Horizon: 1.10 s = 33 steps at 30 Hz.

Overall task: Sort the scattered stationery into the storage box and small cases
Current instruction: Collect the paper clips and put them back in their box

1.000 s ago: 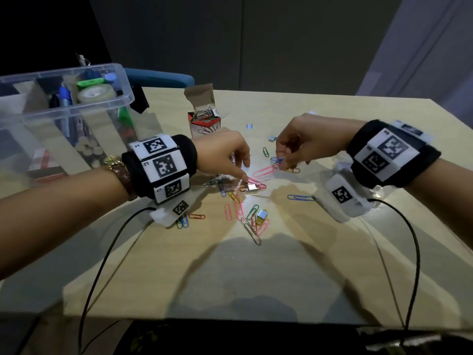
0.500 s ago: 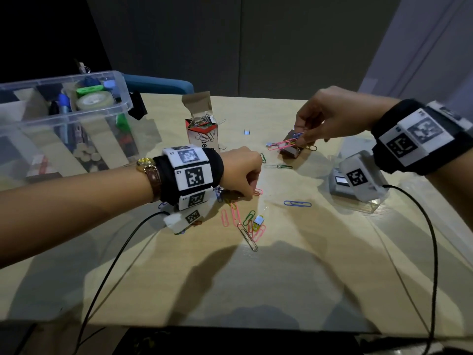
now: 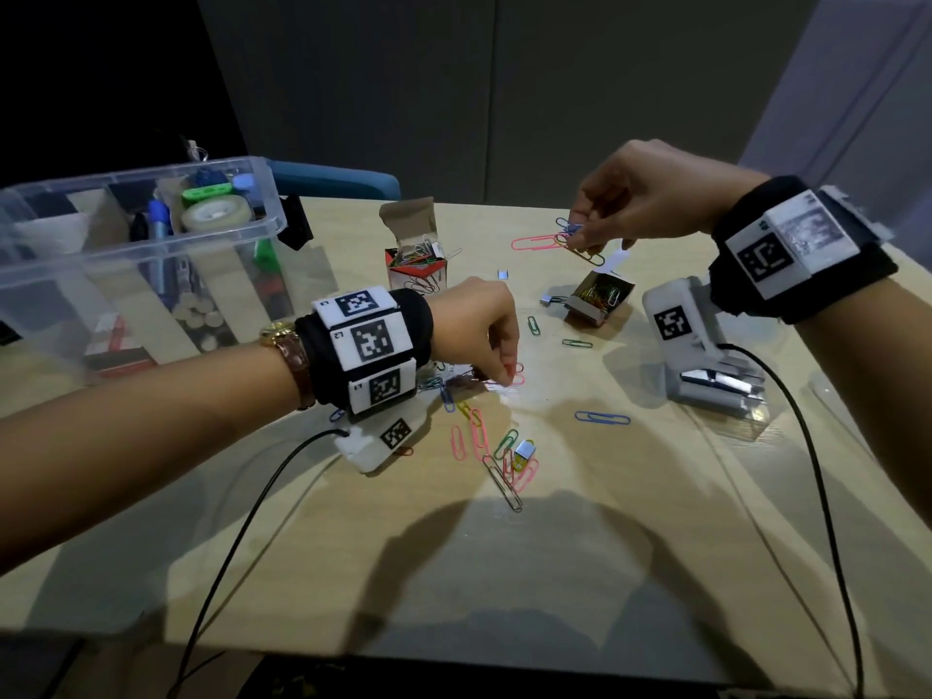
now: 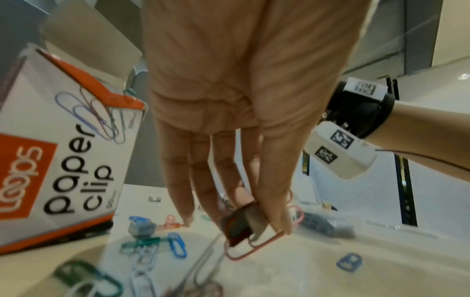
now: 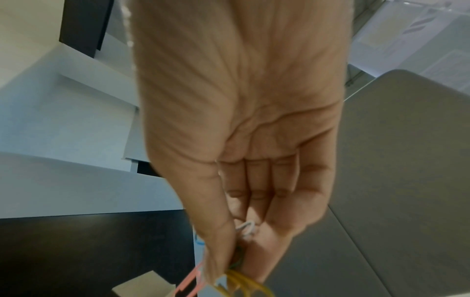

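Note:
My left hand (image 3: 504, 375) is down on the table and pinches a small dark metal piece (image 4: 241, 227) together with a red paper clip (image 4: 254, 248). My right hand (image 3: 577, 239) is raised above the far side of the table and pinches a bunch of paper clips (image 3: 555, 240), pink, blue and yellow (image 5: 236, 281). Below it lies a small open case (image 3: 600, 300) with clips inside. An orange and white paper clip box (image 3: 416, 267) stands open behind my left hand. Loose coloured clips (image 3: 497, 456) lie scattered in the middle. The clear storage box (image 3: 252, 234) stands at the left.
The storage box holds a tape roll (image 3: 214, 214), pens and other items. A single blue clip (image 3: 602, 417) and a silvery staple block (image 3: 525, 449) lie on the table (image 3: 555, 572). A blue chair back (image 3: 333, 179) stands behind the table. Black cables hang from both wrists.
My right hand has lifted off the table with its bunch of clips and moved up and away, uncovering the small open case. My left hand has closed on the piece by the clips.

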Tool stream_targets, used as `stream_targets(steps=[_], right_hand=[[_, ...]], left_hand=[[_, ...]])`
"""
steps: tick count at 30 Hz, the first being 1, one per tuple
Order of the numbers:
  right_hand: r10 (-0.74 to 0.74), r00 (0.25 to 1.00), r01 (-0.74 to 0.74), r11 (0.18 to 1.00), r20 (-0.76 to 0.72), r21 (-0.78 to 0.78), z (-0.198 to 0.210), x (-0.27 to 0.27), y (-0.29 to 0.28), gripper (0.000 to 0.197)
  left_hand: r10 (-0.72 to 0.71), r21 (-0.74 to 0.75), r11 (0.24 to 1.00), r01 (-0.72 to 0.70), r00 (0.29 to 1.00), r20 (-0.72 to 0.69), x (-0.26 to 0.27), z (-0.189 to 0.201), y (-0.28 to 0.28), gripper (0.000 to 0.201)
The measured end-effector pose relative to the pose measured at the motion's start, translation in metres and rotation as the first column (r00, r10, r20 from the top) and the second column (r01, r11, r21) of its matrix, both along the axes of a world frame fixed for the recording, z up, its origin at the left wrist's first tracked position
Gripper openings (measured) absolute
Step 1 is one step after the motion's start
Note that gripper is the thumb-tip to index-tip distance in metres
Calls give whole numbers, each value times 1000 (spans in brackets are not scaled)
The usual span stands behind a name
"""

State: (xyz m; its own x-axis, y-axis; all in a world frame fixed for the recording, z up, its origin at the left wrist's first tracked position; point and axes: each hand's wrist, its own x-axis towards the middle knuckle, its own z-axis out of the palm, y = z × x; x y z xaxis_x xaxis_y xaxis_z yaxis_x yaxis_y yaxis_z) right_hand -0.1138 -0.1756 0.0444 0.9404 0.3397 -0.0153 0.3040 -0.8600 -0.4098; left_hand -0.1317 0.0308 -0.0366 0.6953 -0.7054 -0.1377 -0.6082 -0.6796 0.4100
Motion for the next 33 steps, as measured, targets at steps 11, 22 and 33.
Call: stream_targets(steps=[11, 22, 33], right_hand=[[9, 1000, -10, 998, 14, 63, -3, 20, 13, 11], [63, 998, -64, 996, 25, 54, -13, 27, 26, 10], [73, 996, -77, 994, 52, 75, -6, 21, 21, 9]], left_hand=[[354, -660, 633, -405, 909, -219, 21, 43, 70, 5], [542, -507, 731, -457, 840, 25, 43, 32, 76, 8], [321, -600, 561, -570, 818, -477, 26, 47, 71, 8]])
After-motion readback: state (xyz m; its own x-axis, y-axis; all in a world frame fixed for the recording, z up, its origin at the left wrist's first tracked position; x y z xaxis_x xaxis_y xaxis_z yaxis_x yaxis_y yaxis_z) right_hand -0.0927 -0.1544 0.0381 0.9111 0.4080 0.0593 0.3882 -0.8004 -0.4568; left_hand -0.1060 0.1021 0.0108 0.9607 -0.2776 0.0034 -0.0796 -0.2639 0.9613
